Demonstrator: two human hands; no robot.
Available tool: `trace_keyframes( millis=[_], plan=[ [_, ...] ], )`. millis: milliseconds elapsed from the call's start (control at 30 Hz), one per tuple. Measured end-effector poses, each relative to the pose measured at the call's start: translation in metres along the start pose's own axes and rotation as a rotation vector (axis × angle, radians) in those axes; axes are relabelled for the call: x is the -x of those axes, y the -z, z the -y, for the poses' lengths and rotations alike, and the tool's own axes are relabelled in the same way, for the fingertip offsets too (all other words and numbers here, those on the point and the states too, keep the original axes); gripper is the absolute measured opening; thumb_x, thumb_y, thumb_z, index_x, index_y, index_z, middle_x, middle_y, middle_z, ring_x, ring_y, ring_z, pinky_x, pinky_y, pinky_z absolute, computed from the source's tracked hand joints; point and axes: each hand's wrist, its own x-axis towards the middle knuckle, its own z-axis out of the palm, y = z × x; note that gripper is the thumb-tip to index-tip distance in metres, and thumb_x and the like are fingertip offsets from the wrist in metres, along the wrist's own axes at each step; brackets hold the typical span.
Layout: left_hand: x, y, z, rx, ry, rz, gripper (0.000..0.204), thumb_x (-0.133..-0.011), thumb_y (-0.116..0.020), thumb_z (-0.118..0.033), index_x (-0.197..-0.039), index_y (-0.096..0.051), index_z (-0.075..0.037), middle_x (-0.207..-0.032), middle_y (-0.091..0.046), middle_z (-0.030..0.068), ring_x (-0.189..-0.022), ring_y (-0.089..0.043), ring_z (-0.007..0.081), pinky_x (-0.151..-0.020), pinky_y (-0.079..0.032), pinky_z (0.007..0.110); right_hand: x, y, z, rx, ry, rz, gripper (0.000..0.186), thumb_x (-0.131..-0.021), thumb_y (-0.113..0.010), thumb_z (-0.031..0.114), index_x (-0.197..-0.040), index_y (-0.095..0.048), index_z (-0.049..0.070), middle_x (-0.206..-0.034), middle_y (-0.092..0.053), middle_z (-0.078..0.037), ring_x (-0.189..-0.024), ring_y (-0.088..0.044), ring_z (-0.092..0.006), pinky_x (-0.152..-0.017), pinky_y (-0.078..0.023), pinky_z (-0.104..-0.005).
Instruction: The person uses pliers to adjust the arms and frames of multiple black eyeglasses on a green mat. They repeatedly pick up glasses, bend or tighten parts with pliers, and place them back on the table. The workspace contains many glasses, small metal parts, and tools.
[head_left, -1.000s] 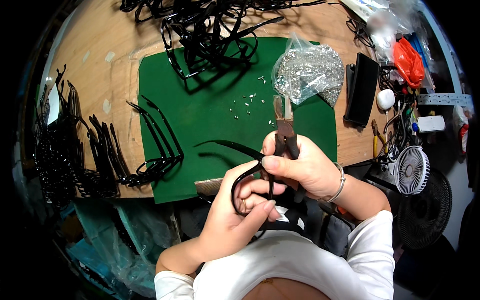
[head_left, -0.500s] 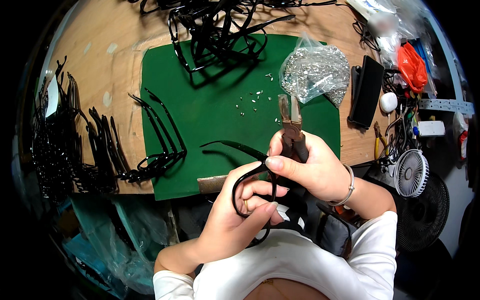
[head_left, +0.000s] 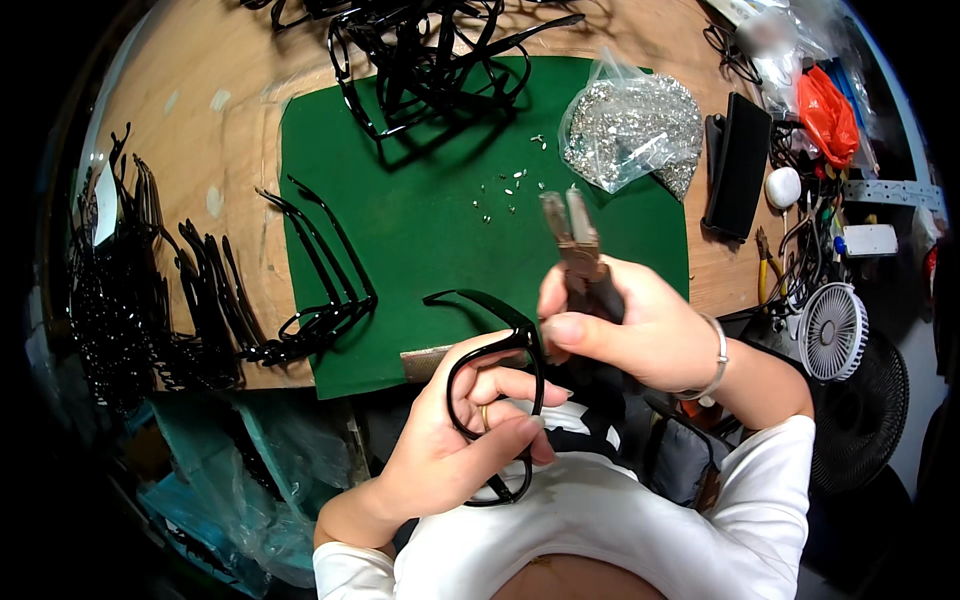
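A black eyeglass frame (head_left: 542, 385) is gripped in my left hand (head_left: 440, 440), its fingers through and around one rim. One temple arm of the frame reaches out to the left over the mat. Just to its right, my right hand (head_left: 640, 325) is closed round a pair of pliers (head_left: 583, 255), whose jaws point away from me and stand slightly apart. The right thumb is near the frame's hinge corner. Several tiny silvery pieces (head_left: 510, 192) lie scattered on the green mat (head_left: 420, 230) beyond the hands.
A clear bag of small metal parts (head_left: 630, 135) rests at the mat's far right, beside a black case (head_left: 738, 170). Tangled black frames (head_left: 430, 70) heap at the back. More frames (head_left: 320, 325) stand at the left. A white fan (head_left: 833, 330) is at the right edge.
My right hand with the pliers has drawn slightly right, away from the eyeglass frame's corner. My left hand has shifted a little left with the frame. The view has moved slightly.
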Motion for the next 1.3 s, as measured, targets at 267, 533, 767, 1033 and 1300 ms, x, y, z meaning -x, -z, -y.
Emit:
trace_keyframes(
  millis=[267, 533, 767, 1033, 1300],
  plan=[
    [0.009, 0.009, 0.001, 0.017, 0.015, 0.015, 0.042, -0.08, -0.045, 0.009, -0.12, -0.034, 0.002, -0.099, -0.056, 0.0161, -0.076, -0.06, 0.019, -0.068, -0.048, 0.027, 0.02, 0.013, 0.014, 0.656, -0.383, 0.359, 0.028, -0.084, -0.051, 0.029, -0.09, -0.051, 0.002, -0.071, -0.057, -0.009, -0.064, -0.056, -0.018, -0.06, -0.043, -0.0285],
    [0.01, 0.008, 0.002, -0.057, 0.051, 0.013, 0.041, -0.08, -0.045, 0.008, -0.12, -0.035, 0.002, -0.099, -0.055, 0.0158, -0.075, -0.06, 0.0184, -0.068, -0.048, 0.026, 0.006, 0.012, 0.023, 0.742, -0.232, 0.454, 0.032, -0.085, -0.05, 0.031, -0.091, -0.05, 0.0, -0.063, -0.056, -0.011, -0.059, -0.056, -0.0211, -0.053, -0.043, -0.0309],
    [0.005, -0.002, 0.007, -0.07, 0.033, -0.063, 0.042, -0.081, -0.045, 0.007, -0.121, -0.033, -0.001, -0.102, -0.054, 0.0158, -0.072, -0.059, 0.0168, -0.067, -0.047, 0.026, 0.011, 0.004, 0.002, 1.117, -0.03, 0.156, 0.035, -0.081, -0.054, 0.029, -0.077, -0.052, -0.006, -0.06, -0.057, -0.019, -0.06, -0.057, -0.0353, -0.057, -0.047, -0.0398],
    [0.004, -0.001, 0.002, -0.071, 0.056, -0.051, 0.044, -0.082, -0.046, 0.006, -0.123, -0.032, -0.002, -0.102, -0.054, 0.0145, -0.071, -0.059, 0.0163, -0.067, -0.047, 0.025, -0.004, 0.037, 0.021, 0.844, -0.219, 0.473, 0.041, -0.083, -0.051, 0.038, -0.09, -0.054, -0.002, -0.067, -0.057, -0.015, -0.062, -0.057, -0.0238, -0.056, -0.043, -0.0325],
    [0.025, -0.002, -0.007, -0.492, -0.174, -0.243, 0.045, -0.082, -0.046, 0.005, -0.123, -0.03, 0.004, -0.102, -0.055, 0.0152, -0.076, -0.059, 0.0141, -0.068, -0.048, 0.025, -0.021, 0.035, -0.044, 0.988, 0.166, 0.071, 0.03, -0.079, -0.056, 0.027, -0.084, -0.053, -0.002, -0.075, -0.056, -0.02, -0.071, -0.056, -0.0348, -0.062, -0.044, -0.0389]
  ],
)
